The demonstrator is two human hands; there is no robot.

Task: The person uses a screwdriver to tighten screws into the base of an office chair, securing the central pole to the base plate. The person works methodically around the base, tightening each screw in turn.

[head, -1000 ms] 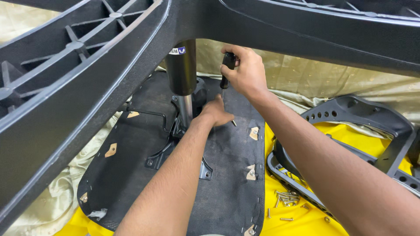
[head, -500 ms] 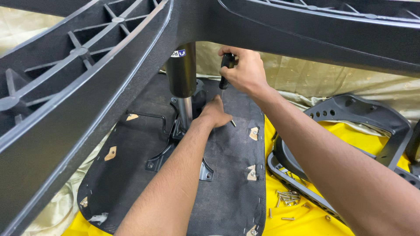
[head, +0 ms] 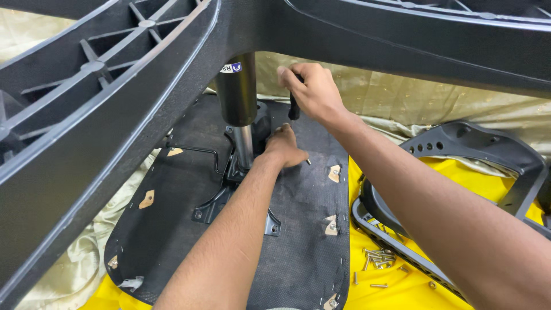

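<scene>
Upturned chair seat on the yellow sheet. Right hand closed around a black handle, probably a screwdriver; left hand, loosely curled, steadies the mechanism plate beside the gas cylinder. Keep the tool upright, pressing firmly.

2 hands, 1 gas cylinder, 1 armrest (screws uncountable).

Black tool handle: upright, above the seat underside, mostly hidden in the grip. Black metal seat mechanism: flat on the upturned seat, chrome gas cylinder rising vertically from it.
</scene>
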